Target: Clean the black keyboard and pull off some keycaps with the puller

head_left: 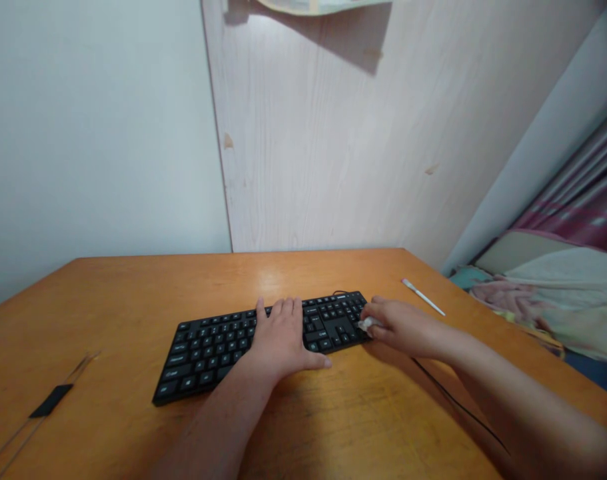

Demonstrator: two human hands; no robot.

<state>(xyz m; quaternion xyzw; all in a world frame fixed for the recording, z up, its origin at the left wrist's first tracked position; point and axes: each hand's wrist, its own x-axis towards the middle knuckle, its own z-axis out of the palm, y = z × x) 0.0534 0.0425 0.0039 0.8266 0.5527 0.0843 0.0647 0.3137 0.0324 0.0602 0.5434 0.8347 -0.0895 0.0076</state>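
Note:
A black keyboard lies at a slight slant on the wooden table. My left hand rests flat across its middle keys, fingers spread toward the far edge and thumb pointing right over the near edge. At the keyboard's right end, my right hand is closed around a crumpled white tissue, which touches or nearly touches the number keys. Part of the tissue is hidden by the fingers.
A white brush with a pinkish tip lies at the table's right. The keyboard's black cable runs beneath my right forearm. Thin cords with a black band lie at the left. Walls stand behind the table; bedding is at the right.

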